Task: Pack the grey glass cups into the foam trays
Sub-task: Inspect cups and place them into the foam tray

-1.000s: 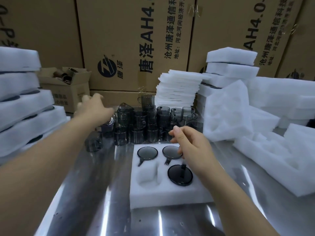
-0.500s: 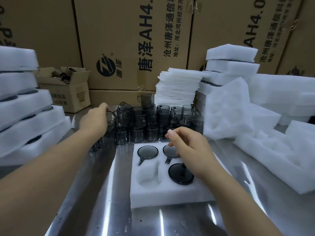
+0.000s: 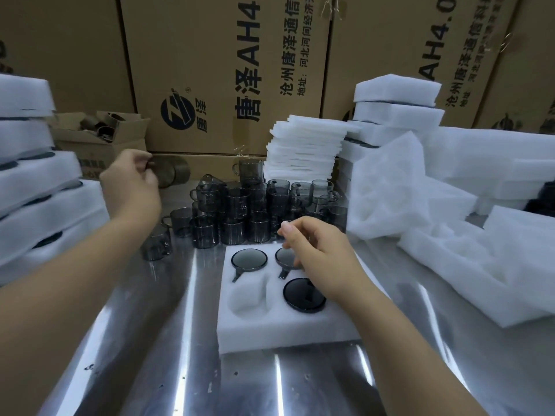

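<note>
Three cups (image 3: pixel 249 259) of smoky grey glass sit sunk in the round pockets of the tray (image 3: pixel 288 328). Only their dark discs and small side handles show. The tray is a thick white foam block with a soft, pitted face, and its front-left pocket shows bare foam. Loose cups (image 3: pixel 237 211), cylindrical and see-through, stand packed and partly stacked just behind the tray.

The left hand (image 3: pixel 132 181) is raised at the back left, with its fingers curled round a held cup (image 3: pixel 169 175) that is blurred and lies on its side. The right hand (image 3: pixel 318 259) is over the tray's back-right cup, fingers loosely curled, thumb and forefinger close together, with nothing seen between them. Whether it touches that cup cannot be told.

The surface (image 3: pixel 150 355) is polished metal, streaked with glare. Filled foam trays (image 3: pixel 36 181) are stacked at the left, and thin foam sheets (image 3: pixel 306 148) are piled behind the loose cups. More moulded foam (image 3: pixel 480 265) lies heaped at the right. Printed brown cartons (image 3: pixel 225 70) wall the back, and a small open carton (image 3: pixel 99 142) stands before them.
</note>
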